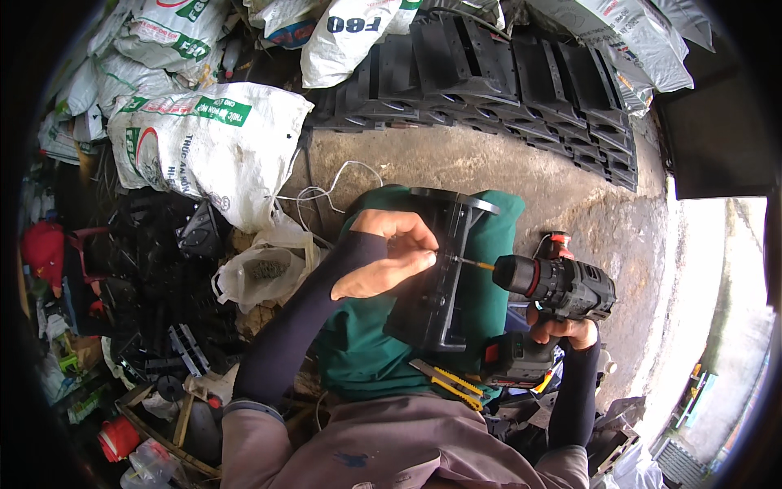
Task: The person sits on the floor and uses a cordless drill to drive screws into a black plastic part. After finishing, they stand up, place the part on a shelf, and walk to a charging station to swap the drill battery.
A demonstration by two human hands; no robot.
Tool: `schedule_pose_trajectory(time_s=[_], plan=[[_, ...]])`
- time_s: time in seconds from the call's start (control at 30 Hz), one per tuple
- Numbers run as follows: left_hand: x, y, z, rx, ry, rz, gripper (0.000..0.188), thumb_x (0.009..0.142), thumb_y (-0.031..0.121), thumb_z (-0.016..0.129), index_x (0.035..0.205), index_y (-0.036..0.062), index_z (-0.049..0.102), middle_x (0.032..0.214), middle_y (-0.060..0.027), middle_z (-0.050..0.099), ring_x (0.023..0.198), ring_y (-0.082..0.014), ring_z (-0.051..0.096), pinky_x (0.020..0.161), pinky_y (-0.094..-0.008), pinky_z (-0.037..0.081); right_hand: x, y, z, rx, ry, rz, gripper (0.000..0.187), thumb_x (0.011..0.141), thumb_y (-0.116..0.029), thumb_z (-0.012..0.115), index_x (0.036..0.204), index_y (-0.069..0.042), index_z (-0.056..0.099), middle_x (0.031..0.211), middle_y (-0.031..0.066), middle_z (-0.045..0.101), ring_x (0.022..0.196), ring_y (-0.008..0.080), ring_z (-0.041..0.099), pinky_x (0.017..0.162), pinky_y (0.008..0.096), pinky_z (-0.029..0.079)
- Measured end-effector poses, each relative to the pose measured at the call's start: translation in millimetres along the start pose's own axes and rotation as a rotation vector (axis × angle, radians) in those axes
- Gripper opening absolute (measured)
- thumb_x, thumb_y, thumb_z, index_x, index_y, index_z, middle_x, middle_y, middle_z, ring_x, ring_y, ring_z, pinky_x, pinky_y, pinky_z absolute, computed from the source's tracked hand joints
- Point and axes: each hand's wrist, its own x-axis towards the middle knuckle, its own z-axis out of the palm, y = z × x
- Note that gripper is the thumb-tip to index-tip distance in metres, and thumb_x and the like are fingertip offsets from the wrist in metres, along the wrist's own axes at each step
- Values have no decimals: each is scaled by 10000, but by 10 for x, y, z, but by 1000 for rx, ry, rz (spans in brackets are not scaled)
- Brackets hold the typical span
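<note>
One black plastic part point(441, 295) is lying lengthwise on the person's lap, resting on green trousers point(350, 346). The left hand point(389, 254) is reaching over the part from its left side, thumb and fingertips bunching close together at its surface; whether they are pinching something small, one cannot tell. To the part's right, the right hand point(564, 328) is gripping a black cordless drill point(562, 284), its fingers clamping around the handle. The drill's slender bit point(479, 264) is pointing left at the part, its tip ending near the left fingertips. Just below the part, a yellow cutter point(456, 387) is lying slantwise. Left of the part, an open plastic bag point(244, 281) is holding small greyish pieces, and farther up-left a white printed sack point(208, 147) is slumping. Beyond the part, across concrete floor point(423, 159), many black plastic pieces point(464, 73) are standing stacked in rows.
</note>
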Motion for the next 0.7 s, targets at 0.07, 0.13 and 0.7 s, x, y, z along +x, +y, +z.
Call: schedule_pose_trajectory(time_s=[0.07,0.13,0.7], plan=[[-5,-5,5,11,9,-10,142,829,179,715,858,44,682,749,10,650,684,-39,572,602,-211,432,8,27,-33,15,-3,6,649,620,-52,686,1237,-12,490,806,122,622,560,189,570,501,312,467],[-14,-16,11,14,20,-1,128,829,173,716,847,49,689,734,19,646,665,-33,559,585,-208,418,32,55,-67,30,-40,-6,641,629,-50,683,1240,-19,492,794,110,614,555,180,559,497,304,462],[-46,-98,24,-25,47,92,96,855,119,707,835,30,677,745,11,639,685,-37,558,608,-207,425,60,12,0,-22,-52,4,670,640,-27,707,1269,-38,479,848,105,632,578,170,583,504,286,480]])
